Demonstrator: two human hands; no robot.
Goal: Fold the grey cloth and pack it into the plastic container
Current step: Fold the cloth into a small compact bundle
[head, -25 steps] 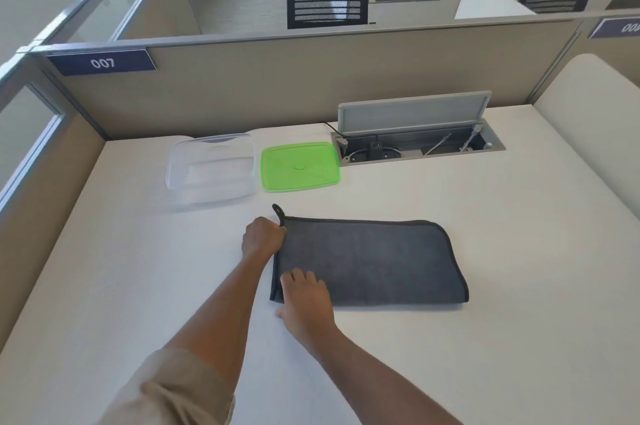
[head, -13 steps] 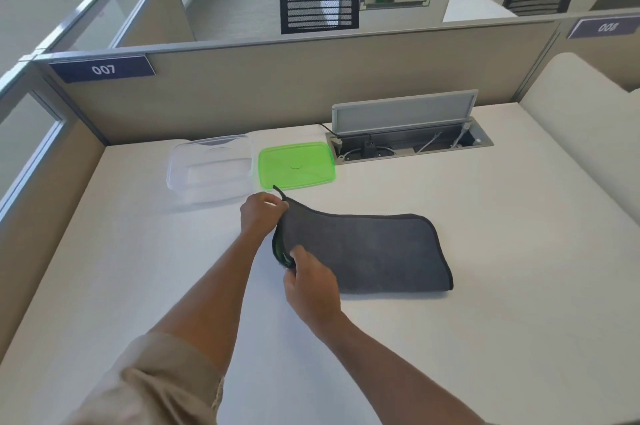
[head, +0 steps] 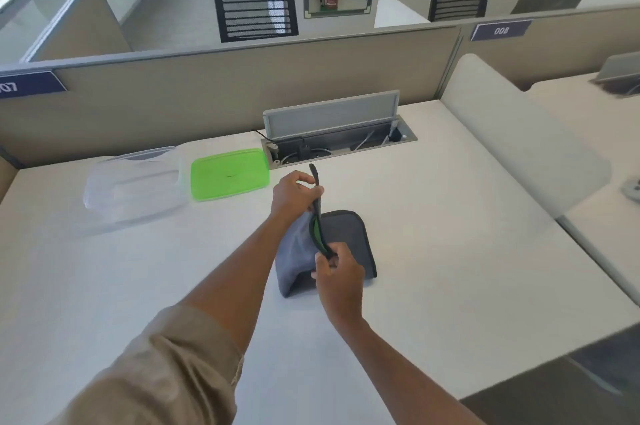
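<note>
Grey cloth edge lifted, left hand, right hand (both pinching)

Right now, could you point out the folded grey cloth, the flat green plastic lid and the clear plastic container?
Folded grey cloth (head: 349, 234): head view, on its flat top layer.
Flat green plastic lid (head: 230, 173): head view, near its middle.
Clear plastic container (head: 135, 182): head view, on its see-through floor.

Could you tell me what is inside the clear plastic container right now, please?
Nothing shows inside the clear plastic container; the white desk shows through it. Its green plastic lid lies beside it.
</note>
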